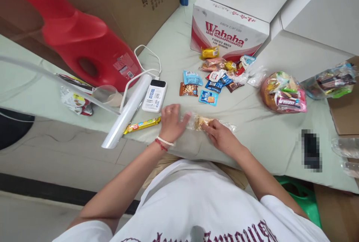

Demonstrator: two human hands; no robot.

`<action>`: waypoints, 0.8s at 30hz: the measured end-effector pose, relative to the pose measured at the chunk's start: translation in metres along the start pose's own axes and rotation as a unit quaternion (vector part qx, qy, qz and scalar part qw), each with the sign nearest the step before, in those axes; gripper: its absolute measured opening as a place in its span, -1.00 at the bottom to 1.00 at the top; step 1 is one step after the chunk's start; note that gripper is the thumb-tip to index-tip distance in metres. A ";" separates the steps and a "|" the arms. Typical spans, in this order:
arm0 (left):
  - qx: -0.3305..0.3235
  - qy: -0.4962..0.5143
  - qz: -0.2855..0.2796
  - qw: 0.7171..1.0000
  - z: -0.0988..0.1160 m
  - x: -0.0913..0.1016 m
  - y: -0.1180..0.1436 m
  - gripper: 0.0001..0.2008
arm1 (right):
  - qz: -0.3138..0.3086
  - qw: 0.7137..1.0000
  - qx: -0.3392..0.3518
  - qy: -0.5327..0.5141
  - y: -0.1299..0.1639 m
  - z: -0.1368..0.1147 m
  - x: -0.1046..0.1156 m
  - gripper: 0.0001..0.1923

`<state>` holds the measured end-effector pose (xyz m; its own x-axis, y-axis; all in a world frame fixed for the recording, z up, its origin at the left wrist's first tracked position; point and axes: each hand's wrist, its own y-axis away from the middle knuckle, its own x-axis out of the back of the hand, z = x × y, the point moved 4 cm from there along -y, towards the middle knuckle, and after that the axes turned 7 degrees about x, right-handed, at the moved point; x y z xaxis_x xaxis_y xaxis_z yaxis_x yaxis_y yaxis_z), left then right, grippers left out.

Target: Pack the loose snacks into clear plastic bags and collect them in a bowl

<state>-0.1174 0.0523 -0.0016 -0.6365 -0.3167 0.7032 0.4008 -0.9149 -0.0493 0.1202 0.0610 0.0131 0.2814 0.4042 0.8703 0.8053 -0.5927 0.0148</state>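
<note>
Clear snack bag (pixel 209 123) near table edge (pixel 196 151)

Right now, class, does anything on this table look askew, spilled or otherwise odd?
Yes. The clear roll lies askew, one end jutting past the table edge. Snack packets lie scattered, not stacked, before the Wahaha box. Nothing looks spilled.

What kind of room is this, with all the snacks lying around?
Probably a storeroom or a home packing corner. Cardboard boxes and a Wahaha water carton stand about, loose snack packets lie on the cloth-covered surface, and both hands handle a clear snack bag.
</note>
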 end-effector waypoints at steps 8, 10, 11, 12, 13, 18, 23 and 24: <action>-0.016 0.076 -0.148 0.986 0.048 -0.025 0.025 -0.86 | 0.046 0.997 0.046 -0.053 0.000 -0.003 0.005 -0.56; -0.046 0.043 -0.162 0.985 0.062 -0.035 0.028 -0.79 | 0.059 0.995 0.050 -0.068 0.005 -0.004 0.005 -0.55; -0.054 0.015 -0.165 0.985 0.066 -0.041 0.028 -0.74 | 0.064 0.993 0.050 -0.085 0.008 -0.003 0.004 -0.55; -0.054 -0.018 -0.164 0.985 0.069 -0.046 0.027 -0.71 | 0.069 0.991 0.043 -0.110 0.013 -0.002 0.004 -0.55; -0.053 -0.052 -0.161 0.984 0.070 -0.050 0.026 -0.68 | 0.081 0.987 0.022 -0.138 0.017 0.002 0.003 -0.55; -0.063 -0.126 -0.099 0.985 0.066 -0.055 0.019 -0.70 | 0.256 0.933 -0.246 -0.054 0.041 0.043 0.007 -0.55; -0.023 -0.131 -0.093 0.987 0.061 -0.053 0.016 -0.62 | 0.264 0.922 -0.274 0.070 0.044 0.050 0.015 -0.74; -0.022 -0.124 -0.105 0.986 0.061 -0.054 0.017 -0.67 | 0.268 0.924 -0.268 0.056 0.043 0.046 0.018 -0.82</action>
<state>-0.0353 0.0689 0.0029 -0.5188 -0.0537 0.8532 0.2456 -0.9653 0.0885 0.1836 0.0749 0.0069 0.4844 -0.1041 0.8686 0.1845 -0.9584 -0.2177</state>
